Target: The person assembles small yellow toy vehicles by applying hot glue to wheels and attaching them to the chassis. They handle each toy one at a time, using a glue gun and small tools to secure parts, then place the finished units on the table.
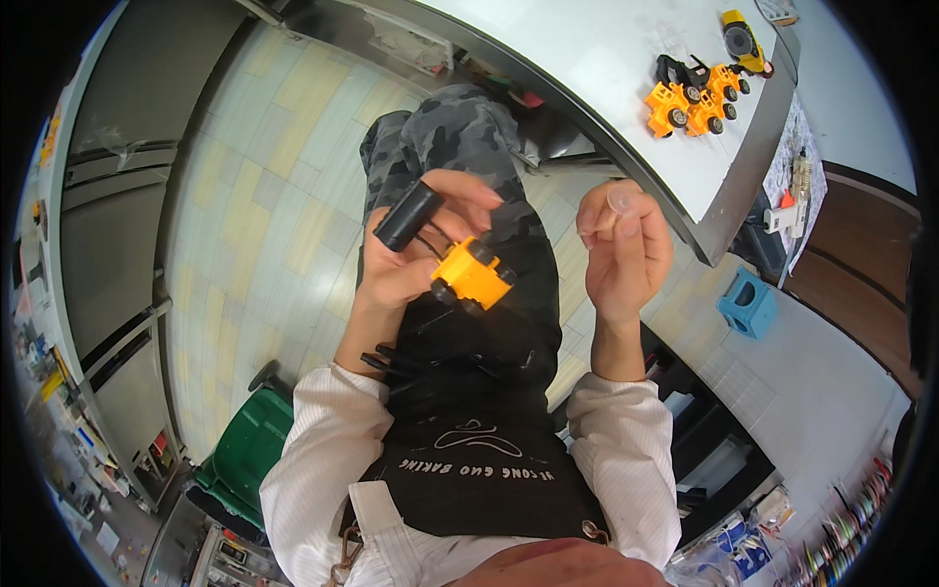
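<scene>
My left hand point(396, 259) is closed around an orange toy vehicle point(472, 278) with dark wheels, tilted over my lap. A black cylinder point(409, 216) lies across the same fingers, close to thin black parts beside the vehicle; whether they are joined I cannot tell. Off to the right, my raised right hand point(628, 254) pinches a small clear round plastic piece point(620, 202) between thumb and fingers. Several thin black pieces point(383, 360) show by my left wrist, against the apron.
On the white table point(587, 68) at the far right stand several orange toy vehicles point(690, 103) and a yellow-and-black tool point(745, 41). A blue stool point(747, 303) is on the floor at right. A green bin point(249, 450) stands at lower left, near steel cabinets point(117, 215).
</scene>
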Action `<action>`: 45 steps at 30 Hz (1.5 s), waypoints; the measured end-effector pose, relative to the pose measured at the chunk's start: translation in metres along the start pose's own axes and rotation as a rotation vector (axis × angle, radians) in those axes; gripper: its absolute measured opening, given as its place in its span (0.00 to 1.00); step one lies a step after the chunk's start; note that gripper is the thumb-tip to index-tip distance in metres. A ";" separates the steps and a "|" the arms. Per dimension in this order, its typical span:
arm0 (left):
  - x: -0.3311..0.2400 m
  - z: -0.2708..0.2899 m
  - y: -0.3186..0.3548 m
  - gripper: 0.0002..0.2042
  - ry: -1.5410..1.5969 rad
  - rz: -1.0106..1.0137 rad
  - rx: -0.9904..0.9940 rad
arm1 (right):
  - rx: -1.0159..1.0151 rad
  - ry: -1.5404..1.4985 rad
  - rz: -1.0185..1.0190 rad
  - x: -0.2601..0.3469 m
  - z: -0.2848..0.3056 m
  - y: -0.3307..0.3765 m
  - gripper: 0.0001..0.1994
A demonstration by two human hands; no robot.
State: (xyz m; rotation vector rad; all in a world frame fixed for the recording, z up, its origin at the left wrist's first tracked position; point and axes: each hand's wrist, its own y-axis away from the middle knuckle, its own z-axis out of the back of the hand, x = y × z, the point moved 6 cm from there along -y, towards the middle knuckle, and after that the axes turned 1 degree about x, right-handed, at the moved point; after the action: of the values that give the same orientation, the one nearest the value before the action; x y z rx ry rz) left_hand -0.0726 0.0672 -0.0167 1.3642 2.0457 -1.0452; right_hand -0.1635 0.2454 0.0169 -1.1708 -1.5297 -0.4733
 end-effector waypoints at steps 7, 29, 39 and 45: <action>-0.005 0.013 0.005 0.15 0.031 -0.018 -0.037 | 0.023 -0.099 -0.021 -0.003 0.008 -0.006 0.09; 0.000 0.023 0.013 0.18 -0.008 0.142 -0.185 | -0.024 0.395 0.116 0.020 0.002 -0.013 0.07; 0.005 0.020 0.012 0.19 -0.034 0.178 -0.209 | -0.054 0.237 0.039 0.008 0.008 -0.010 0.11; 0.007 0.017 0.011 0.19 -0.031 0.185 -0.230 | -0.040 0.205 0.043 0.006 0.010 -0.011 0.11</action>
State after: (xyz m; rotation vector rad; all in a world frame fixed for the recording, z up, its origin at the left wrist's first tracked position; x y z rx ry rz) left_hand -0.0657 0.0598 -0.0353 1.3766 1.9075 -0.7243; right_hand -0.1774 0.2514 0.0220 -1.1463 -1.3220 -0.5795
